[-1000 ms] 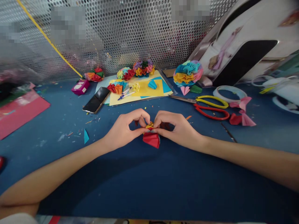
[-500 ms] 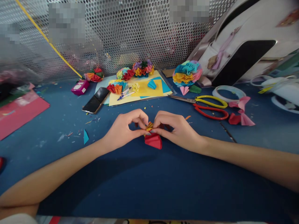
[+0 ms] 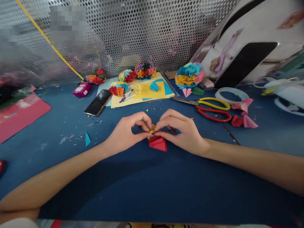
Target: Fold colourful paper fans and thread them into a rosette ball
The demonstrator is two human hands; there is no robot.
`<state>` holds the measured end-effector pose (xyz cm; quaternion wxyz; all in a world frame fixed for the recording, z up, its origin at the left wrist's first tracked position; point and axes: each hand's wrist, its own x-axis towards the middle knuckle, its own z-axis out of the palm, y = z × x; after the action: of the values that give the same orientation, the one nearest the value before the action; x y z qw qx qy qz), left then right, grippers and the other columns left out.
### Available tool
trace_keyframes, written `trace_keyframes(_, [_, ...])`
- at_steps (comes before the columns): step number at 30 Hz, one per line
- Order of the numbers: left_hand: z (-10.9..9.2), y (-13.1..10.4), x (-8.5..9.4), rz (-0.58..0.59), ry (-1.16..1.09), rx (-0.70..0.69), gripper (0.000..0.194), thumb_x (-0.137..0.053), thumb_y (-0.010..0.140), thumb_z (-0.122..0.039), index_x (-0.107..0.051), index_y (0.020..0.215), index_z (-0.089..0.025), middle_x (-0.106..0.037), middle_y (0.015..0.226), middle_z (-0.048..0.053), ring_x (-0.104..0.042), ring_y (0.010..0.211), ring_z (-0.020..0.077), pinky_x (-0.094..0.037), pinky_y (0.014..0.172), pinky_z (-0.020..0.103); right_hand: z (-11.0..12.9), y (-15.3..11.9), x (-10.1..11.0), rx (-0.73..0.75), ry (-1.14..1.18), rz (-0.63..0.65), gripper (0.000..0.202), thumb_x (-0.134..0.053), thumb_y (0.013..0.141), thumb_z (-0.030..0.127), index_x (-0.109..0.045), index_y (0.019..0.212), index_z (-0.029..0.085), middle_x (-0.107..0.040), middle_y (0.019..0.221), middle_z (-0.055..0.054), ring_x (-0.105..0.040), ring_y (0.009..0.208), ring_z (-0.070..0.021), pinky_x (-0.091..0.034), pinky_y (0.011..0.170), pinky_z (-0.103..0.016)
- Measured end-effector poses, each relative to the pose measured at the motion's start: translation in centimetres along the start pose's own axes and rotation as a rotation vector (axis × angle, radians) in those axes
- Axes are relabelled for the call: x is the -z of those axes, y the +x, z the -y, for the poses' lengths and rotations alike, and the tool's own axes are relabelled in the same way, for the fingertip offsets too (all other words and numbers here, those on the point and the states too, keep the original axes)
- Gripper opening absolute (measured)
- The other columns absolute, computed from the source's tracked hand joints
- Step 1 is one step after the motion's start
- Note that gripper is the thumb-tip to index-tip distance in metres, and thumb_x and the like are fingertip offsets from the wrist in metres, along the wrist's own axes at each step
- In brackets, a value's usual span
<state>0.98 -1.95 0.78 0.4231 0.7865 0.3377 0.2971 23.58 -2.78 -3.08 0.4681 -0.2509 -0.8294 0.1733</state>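
Between my hands, just above the blue table (image 3: 142,186), is a small folded paper flower (image 3: 158,143). A pleated red piece fans out below my fingertips, and crumpled yellow and orange paper shows between them. My left hand (image 3: 129,129) pinches the yellow part from the left with thumb and forefinger. From the right, my right hand (image 3: 180,129) pinches the same paper, thumb below and fingers above. My fingertips cover part of the paper where the colours meet.
Scissors (image 3: 211,109), a tape roll (image 3: 231,95) and pink folded paper (image 3: 247,115) lie right. Behind are a phone (image 3: 97,103), pens, a yellow sheet (image 3: 147,90) and a large paper flower (image 3: 190,75). A backpack (image 3: 251,19) stands back right; a perforated metal screen (image 3: 133,34) runs along the back.
The red pleated piece has shifted slightly right and turned a little. My right hand's fingers have lifted and spread slightly, while my left hand stays nearly still.
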Motion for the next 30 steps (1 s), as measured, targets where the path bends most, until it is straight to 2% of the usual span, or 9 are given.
trace_keyframes(7, [-0.13,-0.03,0.24,0.026,0.041,-0.038,0.017,-0.068,0.088,-0.005,-0.061,0.097,-0.019,-0.07,0.089,-0.002,-0.07,0.08,0.0093,-0.054,0.077,0.02,-0.03,0.03,0.05,0.025,-0.031,-0.009,0.006,-0.072,0.095,0.016,-0.069,0.096,0.022,-0.063,0.091,-0.002,-0.063,0.082,-0.0137,-0.054,0.073,-0.026])
trace_keyframes(19, [-0.36,-0.19,0.22,0.044,0.086,-0.022,0.017,-0.066,0.088,-0.006,-0.06,0.098,-0.019,-0.073,0.09,0.0,-0.073,0.082,0.0116,-0.056,0.08,0.023,0.49,0.32,0.45,-0.023,-0.043,0.044,0.005,-0.069,0.097,0.023,-0.071,0.093,0.023,-0.066,0.089,-0.003,-0.065,0.077,-0.0157,-0.055,0.069,-0.028])
trace_keyframes(27, [-0.63,-0.25,0.45,0.059,0.11,-0.03,0.019,-0.063,0.088,-0.006,-0.06,0.101,-0.019,-0.075,0.092,0.0,-0.075,0.086,0.0127,-0.056,0.084,0.024,0.32,0.13,0.33,-0.045,-0.029,0.027,0.004,-0.071,0.096,0.022,-0.07,0.099,0.023,-0.066,0.096,-0.004,-0.065,0.081,-0.0154,-0.055,0.071,-0.028])
trace_keyframes(30, [-0.72,-0.28,0.49,0.055,0.127,-0.044,0.019,-0.061,0.088,-0.005,-0.06,0.102,-0.019,-0.075,0.091,0.0,-0.075,0.085,0.0122,-0.056,0.083,0.024,0.36,0.17,0.41,-0.03,-0.034,0.036,0.002,-0.07,0.097,0.021,-0.07,0.096,0.023,-0.066,0.093,-0.003,-0.064,0.081,-0.0155,-0.054,0.071,-0.028])
